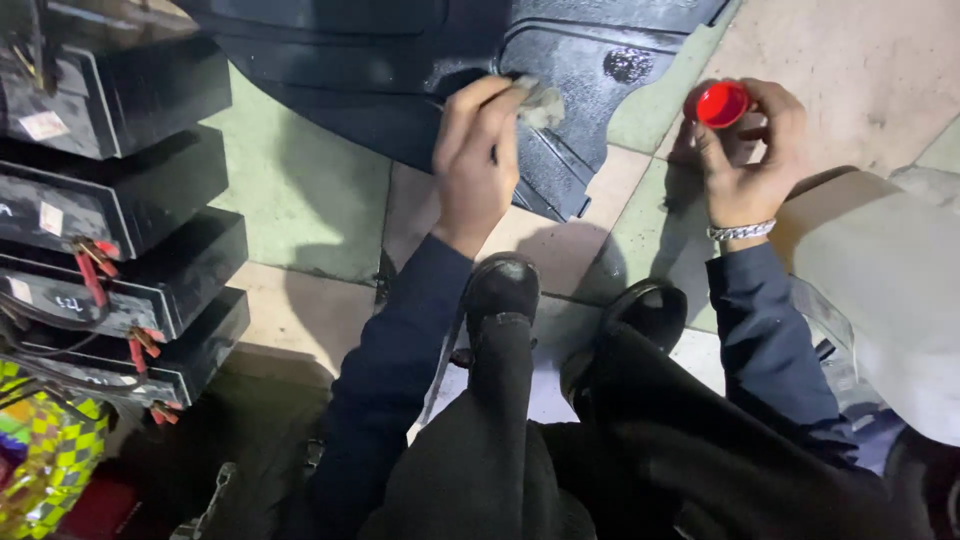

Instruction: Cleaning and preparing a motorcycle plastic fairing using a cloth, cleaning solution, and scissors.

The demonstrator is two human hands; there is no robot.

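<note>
Left hand (478, 165): grip closed on a grey rag (540, 102), pressed against the black plastic panel (560, 60) on the floor.
Right hand (748, 150): fingers pinch a red cap (720, 104), well apart from the rag.

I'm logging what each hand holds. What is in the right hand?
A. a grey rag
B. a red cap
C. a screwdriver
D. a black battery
B: the right hand pinches a small round red cap at its fingertips, while the left hand presses a greyish wad on the black panel.
</note>
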